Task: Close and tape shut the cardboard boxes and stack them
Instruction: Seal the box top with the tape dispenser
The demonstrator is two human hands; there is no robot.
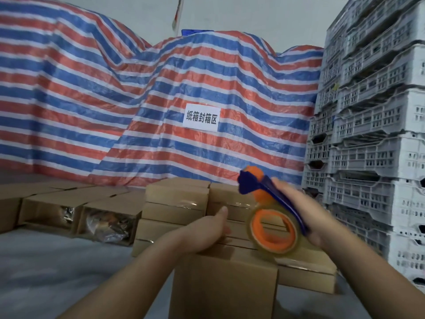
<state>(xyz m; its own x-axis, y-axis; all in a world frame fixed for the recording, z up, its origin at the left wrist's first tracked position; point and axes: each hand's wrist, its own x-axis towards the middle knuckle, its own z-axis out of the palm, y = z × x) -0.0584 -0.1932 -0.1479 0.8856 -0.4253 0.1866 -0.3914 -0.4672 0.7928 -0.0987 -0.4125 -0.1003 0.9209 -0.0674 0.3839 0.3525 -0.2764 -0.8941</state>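
Gripping tape dispenser (right hand) above box.

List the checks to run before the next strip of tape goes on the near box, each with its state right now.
1. Tape dispenser in hand: ok, the right hand grips its blue handle.
2. Near cardboard box steadied: ok, the left hand rests on its far top edge.
3. Flaps of that box closed flat: cannot tell, the hands and the dispenser hide most of the top.
4. Dispenser on the box: not ok, it is tilted up with its blade end in the air.
5. Room to stack: ok, taped boxes stand piled right behind.
6. Work left: open boxes wait at the left.
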